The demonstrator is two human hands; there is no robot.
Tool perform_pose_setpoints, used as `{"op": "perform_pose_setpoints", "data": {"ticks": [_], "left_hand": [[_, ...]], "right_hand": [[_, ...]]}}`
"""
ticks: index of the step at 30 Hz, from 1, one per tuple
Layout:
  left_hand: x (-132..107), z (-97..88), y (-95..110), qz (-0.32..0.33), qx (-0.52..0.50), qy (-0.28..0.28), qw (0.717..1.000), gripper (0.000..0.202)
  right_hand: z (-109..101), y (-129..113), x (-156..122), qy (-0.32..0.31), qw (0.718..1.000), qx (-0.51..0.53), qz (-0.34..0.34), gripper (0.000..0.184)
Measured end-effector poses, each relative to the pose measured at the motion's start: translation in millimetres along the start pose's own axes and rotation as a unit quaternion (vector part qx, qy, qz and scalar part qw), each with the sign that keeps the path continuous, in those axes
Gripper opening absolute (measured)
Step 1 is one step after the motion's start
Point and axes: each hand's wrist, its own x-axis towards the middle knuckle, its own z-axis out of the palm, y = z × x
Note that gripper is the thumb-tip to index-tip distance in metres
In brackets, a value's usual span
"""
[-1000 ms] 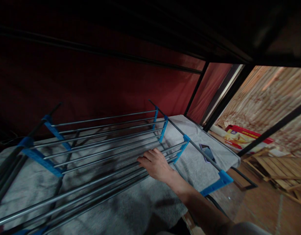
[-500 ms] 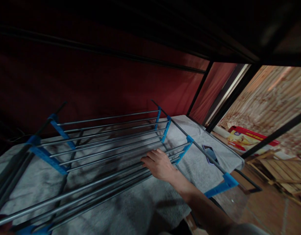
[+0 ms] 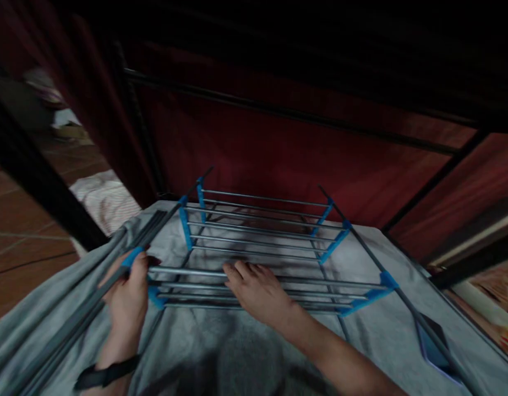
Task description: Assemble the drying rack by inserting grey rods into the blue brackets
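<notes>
A metal rack (image 3: 257, 231) of thin silver rods joined by blue plastic brackets lies on a grey fabric surface (image 3: 220, 352) inside a dark frame with red cloth walls. My left hand (image 3: 127, 294) is closed around the rack's left side at a blue bracket (image 3: 132, 257). It wears a dark wristband. My right hand (image 3: 257, 290) rests on the near rods, fingers curled over them.
A phone (image 3: 433, 341) lies on the grey fabric at the right. Black frame poles (image 3: 39, 181) stand at the left and right. A bundle of loose dark rods (image 3: 72, 324) runs down the left side. Tiled floor and a pale cloth (image 3: 103, 201) show at left.
The view has swung left, so the rack now sits centred. My left hand has come into view gripping the rack's left side. My right hand stays on the near rods.
</notes>
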Motion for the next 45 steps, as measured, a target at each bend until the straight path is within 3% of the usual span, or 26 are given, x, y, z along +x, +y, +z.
{"op": "perform_pose_setpoints", "data": {"ticks": [5, 9, 14, 23, 30, 33, 40, 45], "left_hand": [[0, -1.8, -13, -0.092, -0.044, 0.022, 0.995, 0.037], [-5, 1.9, -10, -0.123, -0.059, 0.039, 0.99, 0.041], [-8, 3.7, -9, -0.124, -0.059, 0.042, 0.99, 0.045], [-11, 5.5, -23, -0.098, -0.062, 0.041, 0.992, 0.047], [-9, 6.8, -19, -0.091, -0.082, 0.037, 0.992, 0.042], [-9, 6.5, -20, -0.076, -0.088, 0.028, 0.993, 0.043], [-18, 4.4, -26, -0.014, -0.183, 0.028, 0.983, 0.053], [-13, 4.2, -11, -0.038, -0.243, 0.015, 0.969, 0.061]], "right_hand": [[6, -6, 21, -0.013, 0.999, -0.012, -0.044, 0.009], [5, -4, 20, -0.019, 0.999, -0.003, -0.043, 0.005], [2, -2, 18, -0.047, 0.998, 0.037, -0.032, 0.004], [-18, 2, 25, -0.185, 0.979, 0.083, -0.004, 0.012], [-24, 5, 28, -0.217, 0.97, 0.113, 0.014, 0.018], [-22, 5, 27, -0.208, 0.973, 0.098, 0.008, 0.022], [-11, -18, 18, -0.072, 0.997, -0.012, -0.009, 0.039], [-5, -36, 32, -0.074, 0.997, -0.031, 0.001, 0.031]]}}
